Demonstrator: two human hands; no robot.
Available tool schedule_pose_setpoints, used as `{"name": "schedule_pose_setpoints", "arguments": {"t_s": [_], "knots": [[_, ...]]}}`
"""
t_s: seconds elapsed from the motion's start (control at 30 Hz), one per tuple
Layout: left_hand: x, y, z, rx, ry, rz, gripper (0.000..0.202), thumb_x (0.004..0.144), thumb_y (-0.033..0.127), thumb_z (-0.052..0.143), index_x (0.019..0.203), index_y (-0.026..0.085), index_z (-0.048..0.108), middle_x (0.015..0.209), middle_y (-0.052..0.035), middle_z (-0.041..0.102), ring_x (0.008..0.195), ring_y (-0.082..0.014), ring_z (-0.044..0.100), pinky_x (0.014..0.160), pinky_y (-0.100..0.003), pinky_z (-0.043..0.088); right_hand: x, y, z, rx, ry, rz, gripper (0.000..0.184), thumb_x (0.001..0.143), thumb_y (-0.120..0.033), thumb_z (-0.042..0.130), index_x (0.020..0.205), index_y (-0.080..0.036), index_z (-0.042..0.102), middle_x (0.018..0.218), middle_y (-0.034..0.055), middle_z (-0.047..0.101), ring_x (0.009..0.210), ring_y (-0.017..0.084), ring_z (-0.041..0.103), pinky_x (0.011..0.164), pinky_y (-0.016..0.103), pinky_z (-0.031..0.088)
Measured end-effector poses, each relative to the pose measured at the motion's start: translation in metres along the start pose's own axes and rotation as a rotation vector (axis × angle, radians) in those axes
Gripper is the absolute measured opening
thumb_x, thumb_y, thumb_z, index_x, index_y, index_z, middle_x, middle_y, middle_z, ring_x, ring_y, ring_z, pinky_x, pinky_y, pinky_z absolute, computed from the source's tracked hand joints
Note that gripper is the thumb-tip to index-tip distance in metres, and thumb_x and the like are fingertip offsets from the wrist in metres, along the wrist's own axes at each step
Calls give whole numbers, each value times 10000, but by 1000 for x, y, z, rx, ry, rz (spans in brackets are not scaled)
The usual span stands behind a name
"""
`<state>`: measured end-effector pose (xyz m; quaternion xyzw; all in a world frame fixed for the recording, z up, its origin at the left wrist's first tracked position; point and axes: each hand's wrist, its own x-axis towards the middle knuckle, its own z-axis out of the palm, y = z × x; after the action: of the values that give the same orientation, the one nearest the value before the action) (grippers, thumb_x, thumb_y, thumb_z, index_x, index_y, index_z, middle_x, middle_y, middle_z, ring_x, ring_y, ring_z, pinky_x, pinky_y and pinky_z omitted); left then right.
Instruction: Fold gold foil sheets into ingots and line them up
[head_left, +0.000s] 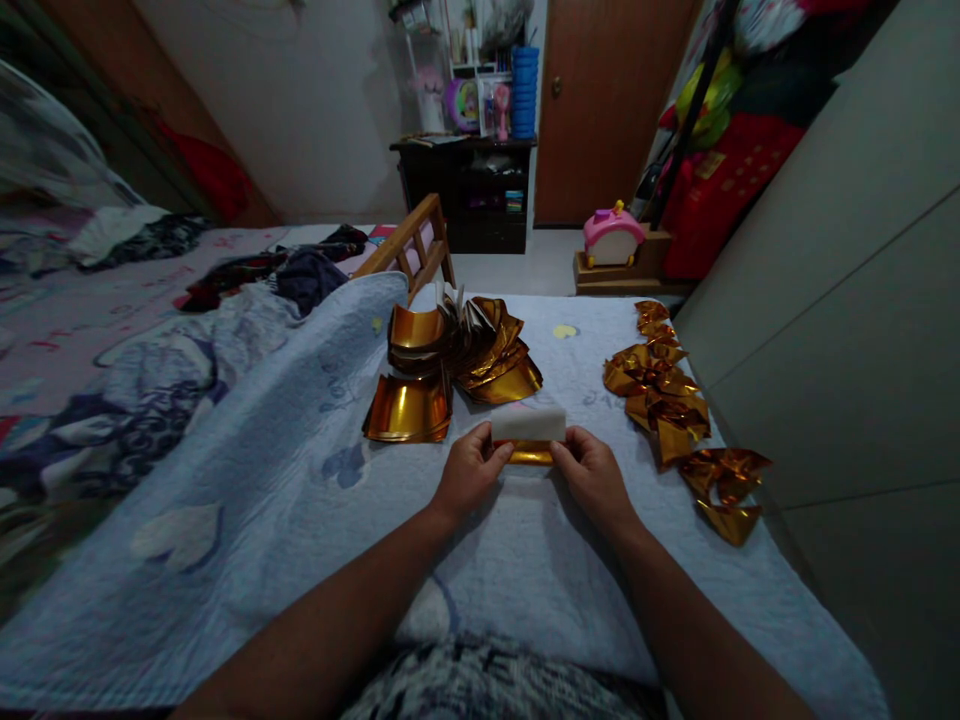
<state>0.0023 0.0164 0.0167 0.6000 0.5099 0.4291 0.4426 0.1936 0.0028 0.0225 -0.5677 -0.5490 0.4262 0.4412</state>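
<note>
My left hand (470, 468) and my right hand (592, 470) each pinch one end of a small sheet of gold foil paper (527, 430), white side up, with its gold face showing along the lower fold. The sheet sits just above the light blue quilt (315, 480). A pile of curled gold sheets (450, 370) lies just beyond my hands. Several folded gold paper pieces (664, 395) lie in a row to the right of my right hand.
A wooden bed rail (409, 245) rises behind the pile. Crumpled clothes (285, 270) lie on the bed at left. A pale cabinet wall (847, 330) stands close on the right. A dark shelf unit (469, 190) and a door (600, 100) are at the back.
</note>
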Motion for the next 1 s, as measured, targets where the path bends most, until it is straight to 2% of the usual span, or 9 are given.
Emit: {"name": "schedule_pose_setpoints", "arguments": {"t_s": [0.1, 0.23, 0.4, 0.5, 0.63, 0.8, 0.9, 0.93, 1.0], "knots": [[0, 2, -1, 134, 38, 48, 98, 827, 225, 654, 882, 157, 699, 846, -37, 649, 822, -192, 593, 758, -282, 442, -1, -1, 0, -107, 29, -46, 198, 867, -341, 545, 830, -178, 651, 725, 10, 647, 685, 172, 576, 648, 273, 418], [-1, 2, 1, 215, 25, 44, 69, 830, 228, 641, 848, 170, 675, 786, -22, 629, 771, -186, 576, 727, -287, 433, 0, 0, 1, -316, 57, -63, 179, 870, -318, 530, 810, -189, 638, 700, 22, 641, 656, 183, 567, 629, 283, 378], [-2, 6, 4, 423, 30, 32, 78, 811, 218, 646, 820, 201, 570, 730, 0, 592, 741, -206, 567, 762, -331, 416, 2, 4, 5, -572, 104, -92, 120, 861, -253, 540, 805, -197, 630, 761, 60, 667, 713, 202, 561, 663, 296, 359], [-2, 7, 6, 550, 53, 40, 176, 803, 209, 655, 944, 200, 551, 782, -13, 613, 800, -242, 602, 852, -393, 402, 3, 2, 9, -701, 106, -82, 101, 869, -215, 546, 813, -195, 629, 784, 74, 673, 749, 211, 564, 680, 301, 351], [-2, 2, 8, 619, 61, 52, 445, 813, 198, 655, 1221, 180, 476, 856, -33, 649, 884, -272, 629, 937, -453, 376, 3, -2, 12, -820, 73, -53, 97, 886, -195, 550, 830, -189, 629, 832, 93, 690, 786, 222, 575, 690, 308, 342], [-6, -5, 10, 720, 150, 132, 597, 805, 196, 665, 1344, 181, 409, 1072, -93, 627, 1042, -301, 574, 957, -466, 378, 3, -1, 13, -898, 77, -89, 104, 903, -193, 541, 858, -187, 634, 865, 97, 691, 814, 232, 572, 701, 318, 337], [-7, -4, 10, 784, 197, 179, 544, 798, 188, 674, 1305, 183, 477, 1209, -123, 563, 1121, -318, 505, 974, -476, 379, 3, 2, 13, -932, 88, -121, 93, 902, -195, 541, 845, -192, 614, 857, 90, 665, 818, 237, 558, 718, 324, 343], [-7, -3, 10, 799, 173, 193, 474, 810, 176, 664, 1262, 186, 521, 1204, -119, 561, 1117, -314, 497, 971, -471, 383, 3, 4, 12, -926, 101, -132, 76, 900, -195, 544, 859, -193, 607, 862, 88, 657, 825, 239, 554, 727, 325, 349], [-5, -1, 9, 807, 41, 242, 270, 860, 152, 615, 1127, 196, 615, 1117, -99, 591, 1055, -287, 509, 929, -432, 404, 3, 6, 12, -895, 137, -161, 53, 896, -198, 555, 927, -188, 596, 902, 89, 646, 856, 246, 551, 754, 325, 365]]}}
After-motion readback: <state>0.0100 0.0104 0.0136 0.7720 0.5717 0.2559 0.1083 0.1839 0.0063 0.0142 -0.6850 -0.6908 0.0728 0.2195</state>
